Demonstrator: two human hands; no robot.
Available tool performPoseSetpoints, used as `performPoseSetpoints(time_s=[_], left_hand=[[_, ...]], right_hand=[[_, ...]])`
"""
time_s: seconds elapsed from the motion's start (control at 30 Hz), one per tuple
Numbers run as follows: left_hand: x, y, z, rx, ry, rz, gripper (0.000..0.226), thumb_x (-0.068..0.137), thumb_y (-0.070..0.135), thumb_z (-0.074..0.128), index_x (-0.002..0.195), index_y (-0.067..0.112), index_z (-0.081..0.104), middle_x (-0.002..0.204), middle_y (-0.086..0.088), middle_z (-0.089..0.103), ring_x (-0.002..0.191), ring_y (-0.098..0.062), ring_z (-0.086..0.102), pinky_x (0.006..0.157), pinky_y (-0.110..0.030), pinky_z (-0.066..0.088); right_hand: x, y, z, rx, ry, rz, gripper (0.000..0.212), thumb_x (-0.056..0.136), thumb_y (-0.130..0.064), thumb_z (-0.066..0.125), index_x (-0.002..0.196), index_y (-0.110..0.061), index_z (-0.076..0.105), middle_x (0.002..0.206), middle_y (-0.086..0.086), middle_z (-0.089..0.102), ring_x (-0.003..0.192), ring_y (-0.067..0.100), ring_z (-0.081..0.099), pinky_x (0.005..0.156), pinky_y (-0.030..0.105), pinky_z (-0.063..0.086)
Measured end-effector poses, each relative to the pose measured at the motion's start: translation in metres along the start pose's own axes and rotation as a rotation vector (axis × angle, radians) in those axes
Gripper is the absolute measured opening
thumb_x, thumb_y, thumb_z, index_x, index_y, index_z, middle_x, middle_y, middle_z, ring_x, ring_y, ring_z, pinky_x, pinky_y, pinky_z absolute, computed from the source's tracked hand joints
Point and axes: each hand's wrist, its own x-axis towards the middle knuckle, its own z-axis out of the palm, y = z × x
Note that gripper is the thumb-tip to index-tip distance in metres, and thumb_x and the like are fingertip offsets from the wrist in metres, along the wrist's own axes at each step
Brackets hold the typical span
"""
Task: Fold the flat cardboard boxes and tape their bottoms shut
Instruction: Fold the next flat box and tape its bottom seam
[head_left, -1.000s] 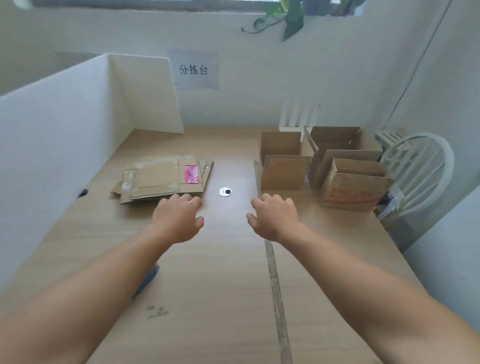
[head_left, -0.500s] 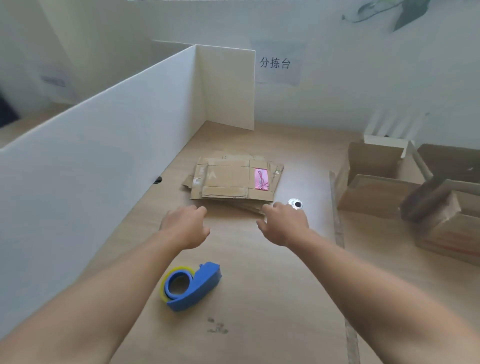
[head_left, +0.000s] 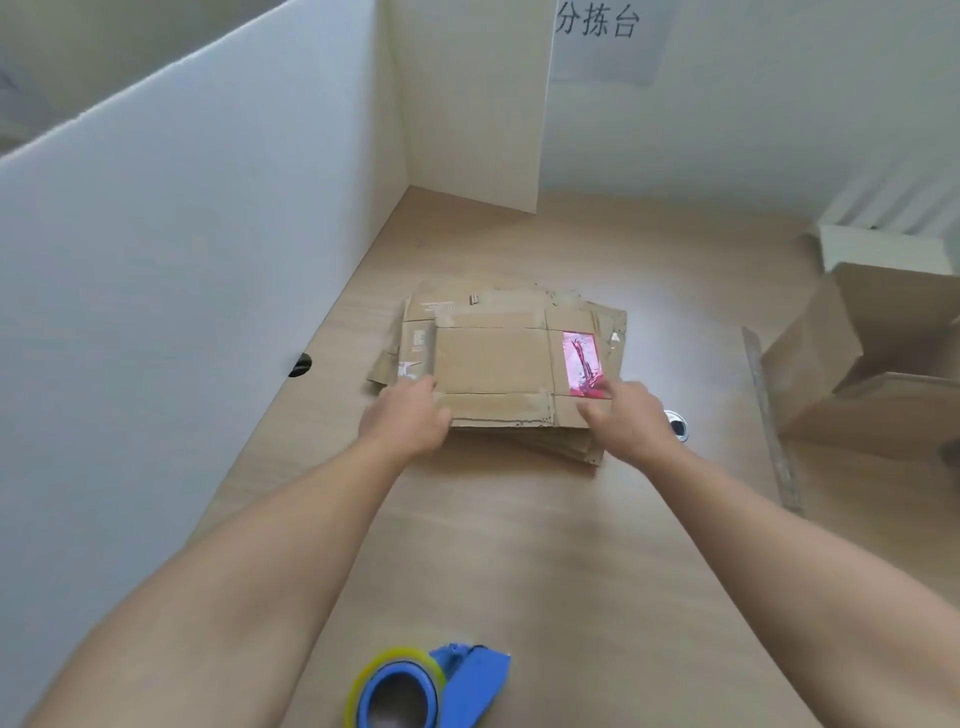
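A stack of flat cardboard boxes (head_left: 493, 364) lies on the wooden table (head_left: 519, 545), its top sheet bearing a pink label (head_left: 582, 364). My left hand (head_left: 408, 421) rests on the stack's near left corner, fingers lying loosely on the top sheet. Over the near right part my right hand (head_left: 631, 418) touches the cardboard, its fingers reaching the pink label's lower edge. Neither hand plainly grips a sheet. A blue tape dispenser (head_left: 431, 686) with a yellowish roll sits at the table's near edge, between my forearms.
Folded-up cardboard boxes (head_left: 862, 364) stand at the right. A small round white object (head_left: 675, 423) lies just right of my right hand. A white partition (head_left: 182, 260) walls the left side, with a dark cable hole (head_left: 300, 364) at its foot. A worn seam (head_left: 774, 431) runs down the table.
My view swung left and down toward the flat stack. Both hands moved forward from the bare table onto the stack's near edge, and the tape dispenser came into view.
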Motion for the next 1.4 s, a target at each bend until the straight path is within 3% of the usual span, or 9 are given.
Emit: performPoseSetpoints(time_s=[0.2, 0.5, 0.63, 0.77, 0.83, 0.93, 1.07, 1.23, 1.4], left_hand=[[0.063, -0.012, 0.035, -0.210, -0.032, -0.031, 0.051, 0.093, 0.042, 0.054, 0.136, 0.017, 0.044, 0.139, -0.010, 0.048, 0.128, -0.034, 0.044, 0.102, -0.041, 0.042], [0.040, 0.000, 0.039, -0.682, 0.062, -0.072, 0.061, 0.088, 0.042, 0.065, 0.140, 0.016, 0.046, 0.136, -0.006, 0.055, 0.128, -0.025, 0.050, 0.108, -0.042, 0.040], [-0.019, 0.002, 0.040, -0.854, -0.005, 0.014, 0.058, 0.086, 0.031, 0.072, 0.138, 0.024, 0.046, 0.127, 0.007, 0.058, 0.120, -0.015, 0.056, 0.103, -0.037, 0.046], [-0.091, 0.017, 0.043, -1.029, -0.069, 0.120, 0.066, 0.080, 0.018, 0.075, 0.137, 0.027, 0.042, 0.128, 0.006, 0.060, 0.112, -0.003, 0.060, 0.097, -0.030, 0.051], [-0.129, 0.030, 0.042, -1.039, -0.087, 0.167, 0.072, 0.071, 0.028, 0.074, 0.135, 0.037, 0.041, 0.124, 0.012, 0.060, 0.105, 0.006, 0.058, 0.088, -0.019, 0.051], [-0.183, 0.046, 0.047, -1.042, -0.135, 0.240, 0.073, 0.071, 0.033, 0.075, 0.132, 0.055, 0.041, 0.120, 0.026, 0.059, 0.116, -0.003, 0.056, 0.094, -0.029, 0.050], [-0.247, 0.058, 0.068, -0.968, -0.170, 0.317, 0.072, 0.075, 0.039, 0.070, 0.135, 0.060, 0.038, 0.140, 0.023, 0.046, 0.125, 0.002, 0.049, 0.099, -0.032, 0.047], [-0.295, 0.054, 0.092, -0.957, -0.145, 0.244, 0.069, 0.073, 0.039, 0.071, 0.134, 0.045, 0.041, 0.131, 0.021, 0.053, 0.109, -0.009, 0.062, 0.098, -0.047, 0.050], [-0.313, 0.043, 0.092, -0.857, -0.133, 0.321, 0.082, 0.068, 0.049, 0.075, 0.142, 0.047, 0.040, 0.125, 0.011, 0.057, 0.117, -0.016, 0.058, 0.103, -0.045, 0.047]], right_hand=[[0.052, -0.011, 0.027, 0.345, 0.104, 0.232, 0.039, 0.094, -0.036, 0.054, 0.131, -0.022, 0.054, 0.113, 0.001, 0.061, 0.099, 0.023, 0.052, 0.084, 0.033, 0.041], [0.019, 0.012, 0.034, 0.813, 0.102, 0.486, 0.079, 0.090, -0.048, 0.066, 0.154, -0.031, 0.024, 0.148, -0.001, 0.046, 0.125, 0.022, 0.054, 0.104, 0.043, 0.045], [-0.038, 0.037, 0.020, 0.997, 0.030, 0.323, 0.038, 0.097, -0.035, 0.061, 0.133, -0.037, 0.053, 0.099, -0.015, 0.071, 0.076, 0.003, 0.069, 0.069, 0.030, 0.054], [-0.109, 0.064, -0.002, 1.091, -0.017, 0.178, 0.034, 0.096, -0.042, 0.053, 0.130, -0.039, 0.054, 0.118, -0.012, 0.067, 0.106, 0.007, 0.065, 0.092, 0.044, 0.052], [-0.149, 0.075, -0.014, 1.074, -0.019, 0.040, 0.051, 0.090, -0.058, 0.051, 0.138, -0.041, 0.048, 0.124, -0.019, 0.064, 0.109, -0.001, 0.062, 0.084, 0.036, 0.053], [-0.209, 0.097, -0.025, 1.022, 0.004, -0.070, 0.092, 0.078, -0.068, 0.061, 0.154, -0.047, 0.014, 0.140, -0.031, 0.047, 0.117, -0.009, 0.054, 0.091, 0.027, 0.049], [-0.273, 0.137, -0.013, 0.973, -0.010, -0.151, 0.081, 0.076, -0.047, 0.078, 0.144, -0.045, 0.033, 0.135, -0.018, 0.055, 0.125, 0.006, 0.054, 0.091, 0.021, 0.052], [-0.319, 0.167, -0.002, 0.829, -0.024, -0.210, 0.084, 0.077, -0.034, 0.079, 0.141, -0.057, 0.029, 0.137, -0.030, 0.050, 0.130, -0.003, 0.047, 0.091, 0.008, 0.043], [-0.338, 0.185, 0.004, 0.786, 0.067, -0.243, 0.097, 0.076, -0.025, 0.082, 0.153, -0.035, 0.024, 0.152, -0.024, 0.037, 0.144, 0.003, 0.031, 0.108, 0.031, 0.043]])
